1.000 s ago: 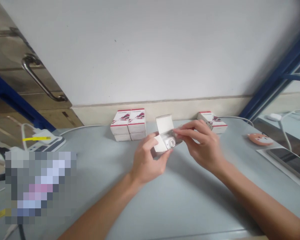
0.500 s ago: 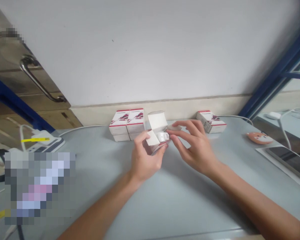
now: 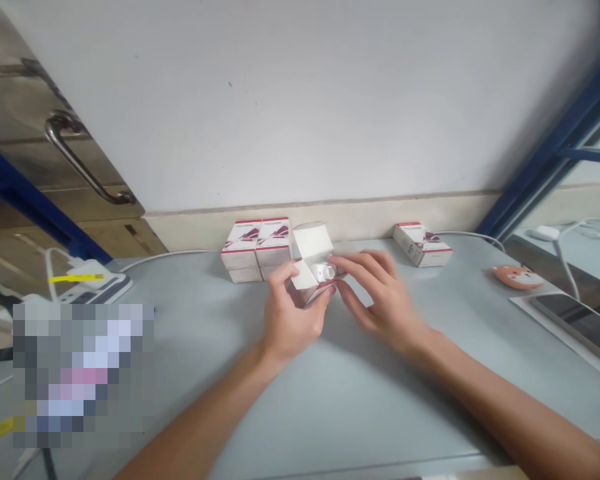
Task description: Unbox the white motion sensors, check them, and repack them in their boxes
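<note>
My left hand [image 3: 293, 312] is closed around a small cardboard box [image 3: 313, 241], gripping it from the left and from below. The lid of this box stands up at the back, and a side flap folds out by my left thumb. Inside lies a white plastic piece [image 3: 323, 272]; its kind is hard to make out. My right hand [image 3: 383, 293] is at the right side of the box, index finger at the opening and thumb lower down, closed on that edge. The right flap is hidden behind its fingers.
Several red-and-white boxes [image 3: 256, 248] are stacked by the wall, left of my hands. Another such box [image 3: 424, 244] stands to the right. Farther right are an orange animal-faced object [image 3: 517, 277] and a phone [image 3: 580, 323]. A power strip [image 3: 97, 288] with cables lies at left.
My right hand has shifted left and closed in on the box edge, its fingers lower over the opening. The white piece sits slightly deeper in the box. My left hand keeps its hold.
</note>
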{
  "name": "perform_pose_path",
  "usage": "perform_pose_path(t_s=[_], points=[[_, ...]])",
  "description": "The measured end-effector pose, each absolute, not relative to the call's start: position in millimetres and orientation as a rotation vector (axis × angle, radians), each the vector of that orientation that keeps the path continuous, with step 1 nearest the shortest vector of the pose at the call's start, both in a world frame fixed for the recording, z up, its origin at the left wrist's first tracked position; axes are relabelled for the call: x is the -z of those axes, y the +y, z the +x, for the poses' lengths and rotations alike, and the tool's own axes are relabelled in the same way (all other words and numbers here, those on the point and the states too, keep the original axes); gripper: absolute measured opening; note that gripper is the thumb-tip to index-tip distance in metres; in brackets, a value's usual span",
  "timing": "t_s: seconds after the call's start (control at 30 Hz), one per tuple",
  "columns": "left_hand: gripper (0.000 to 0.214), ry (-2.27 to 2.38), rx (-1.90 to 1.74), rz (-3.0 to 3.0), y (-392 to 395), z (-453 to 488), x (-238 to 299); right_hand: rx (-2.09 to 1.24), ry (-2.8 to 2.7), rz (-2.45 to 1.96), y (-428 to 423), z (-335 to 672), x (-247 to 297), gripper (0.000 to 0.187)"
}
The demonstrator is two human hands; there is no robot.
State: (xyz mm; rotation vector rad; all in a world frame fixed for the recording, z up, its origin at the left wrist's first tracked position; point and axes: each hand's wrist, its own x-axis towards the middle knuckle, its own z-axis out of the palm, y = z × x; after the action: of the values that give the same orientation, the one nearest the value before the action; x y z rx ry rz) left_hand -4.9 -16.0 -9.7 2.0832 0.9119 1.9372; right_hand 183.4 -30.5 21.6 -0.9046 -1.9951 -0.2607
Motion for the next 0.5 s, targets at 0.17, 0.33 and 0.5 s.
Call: perform_pose_path(t_s=[0.17, 0.33, 0.5], points=[[0.06, 0.926, -1.929, 2.044, -18.6, -3.6, 11.0, 0.365, -1.878, -0.914, -31.3, 180.2, -18.1, 0.046], [0.06, 0.954, -1.878, 1.948, -18.3, -3.5, 10.7, 0.383, -1.909, -0.904, -29.9, 181.3, -17.1, 0.056], [0.063, 0.907, -1.908, 2.048, -17.2, -4.1, 13.2, 0.384, -1.865, -0.858, -33.6, 180.8, -22.7, 0.053]])
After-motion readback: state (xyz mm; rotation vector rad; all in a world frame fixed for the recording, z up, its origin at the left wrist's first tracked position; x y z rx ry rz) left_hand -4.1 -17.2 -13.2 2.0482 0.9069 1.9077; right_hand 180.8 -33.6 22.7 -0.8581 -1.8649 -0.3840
